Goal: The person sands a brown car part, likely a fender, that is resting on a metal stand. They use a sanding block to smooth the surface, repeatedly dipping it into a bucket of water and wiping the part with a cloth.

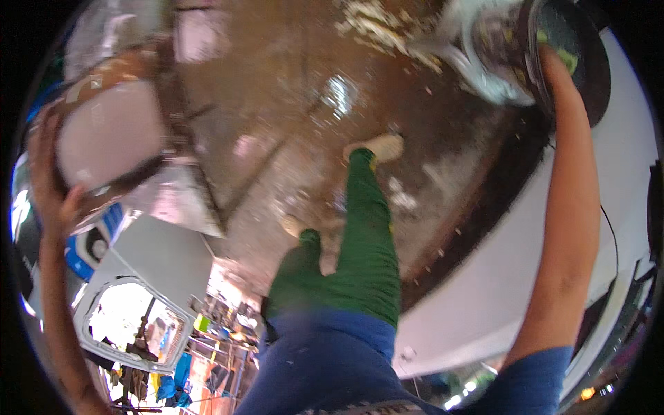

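At the left, my left hand [50, 162] grips the edge of a brown-rimmed, rounded rectangular object [114, 131] with a flat pale pinkish face. Its fingers lie along the outer edge and its thumb comes round the near corner. Far to the right, my right hand [555, 68] is at a dark round-rimmed vessel [596, 79], its fingers hidden. A green-yellow thing [567, 59] shows beside that hand. Against the dark rim is a pale, see-through bucket-like shape [494, 45], smeared by motion.
The brown floor [277, 90] is wet and shiny, with pale scraps [387, 28] at the far side. My green-trousered legs stand mid-view. A large white smooth panel [470, 304] runs along the right. A grey-white box-like door with a window opening [166, 256] stands at lower left.
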The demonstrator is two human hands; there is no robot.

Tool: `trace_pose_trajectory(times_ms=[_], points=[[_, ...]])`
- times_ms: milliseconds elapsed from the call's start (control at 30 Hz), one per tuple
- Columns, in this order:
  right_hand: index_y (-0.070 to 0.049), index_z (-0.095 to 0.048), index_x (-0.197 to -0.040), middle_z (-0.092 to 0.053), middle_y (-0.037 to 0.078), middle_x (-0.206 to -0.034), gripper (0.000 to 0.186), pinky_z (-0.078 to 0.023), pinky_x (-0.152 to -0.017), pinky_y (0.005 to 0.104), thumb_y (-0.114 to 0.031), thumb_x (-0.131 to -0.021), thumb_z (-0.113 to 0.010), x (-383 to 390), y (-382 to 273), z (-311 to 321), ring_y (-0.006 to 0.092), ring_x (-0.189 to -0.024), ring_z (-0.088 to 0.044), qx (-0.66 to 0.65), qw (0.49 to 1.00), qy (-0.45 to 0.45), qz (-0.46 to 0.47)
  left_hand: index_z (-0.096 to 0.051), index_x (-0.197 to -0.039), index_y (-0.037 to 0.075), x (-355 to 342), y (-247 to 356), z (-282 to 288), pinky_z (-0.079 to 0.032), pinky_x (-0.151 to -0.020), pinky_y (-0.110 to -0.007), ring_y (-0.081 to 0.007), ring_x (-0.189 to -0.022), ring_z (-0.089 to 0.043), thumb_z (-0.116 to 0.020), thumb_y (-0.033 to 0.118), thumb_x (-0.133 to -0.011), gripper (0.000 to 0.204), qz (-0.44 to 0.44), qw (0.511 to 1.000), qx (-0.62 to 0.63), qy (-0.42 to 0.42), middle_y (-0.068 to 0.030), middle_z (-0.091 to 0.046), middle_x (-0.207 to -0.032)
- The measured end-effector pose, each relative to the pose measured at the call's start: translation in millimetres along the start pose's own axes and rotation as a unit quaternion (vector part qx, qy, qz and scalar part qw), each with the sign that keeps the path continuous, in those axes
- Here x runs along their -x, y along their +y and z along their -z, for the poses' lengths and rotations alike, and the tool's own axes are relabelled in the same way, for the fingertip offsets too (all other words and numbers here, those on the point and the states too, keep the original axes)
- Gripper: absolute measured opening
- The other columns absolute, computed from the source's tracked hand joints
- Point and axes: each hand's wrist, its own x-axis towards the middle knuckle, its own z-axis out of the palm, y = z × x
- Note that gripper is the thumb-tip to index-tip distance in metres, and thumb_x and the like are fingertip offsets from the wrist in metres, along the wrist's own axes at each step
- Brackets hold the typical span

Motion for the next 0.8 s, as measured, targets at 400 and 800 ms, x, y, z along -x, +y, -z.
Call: trace_pose_trajectory(times_ms=[400, 800], points=[[0.001, -0.063, -0.133, -0.072, 0.026, -0.121, 0.048, -0.054, -0.095, 0.0491, -0.030, -0.098, -0.071, 174.2, -142.4, 133.1, 0.0425, -0.113, -0.069, -0.344, 0.907, 0.242, -0.008, -0.049, -0.157, 0.011, -5.9, 49.9, 15.6, -0.019, -0.128, -0.057, -0.0426, -0.155, -0.032, -0.065, 0.072, -0.087, 0.094, 0.118, 0.992, 0.022, 0.032, -0.0234, -0.037, -0.166], [0.003, -0.066, -0.129, -0.068, 0.023, -0.128, 0.048, -0.051, -0.102, 0.0452, -0.035, -0.100, -0.069, 269.5, -467.2, 108.0, 0.0400, -0.119, -0.065, -0.708, 0.671, 0.219, 0.018, -0.047, -0.158, 0.012, -2.7, 46.1, 4.5, -0.019, -0.128, -0.057, -0.0404, -0.155, -0.033, -0.048, 0.041, -0.107, 0.058, 0.112, 0.990, 0.000, 0.079, -0.0203, -0.039, -0.166]])
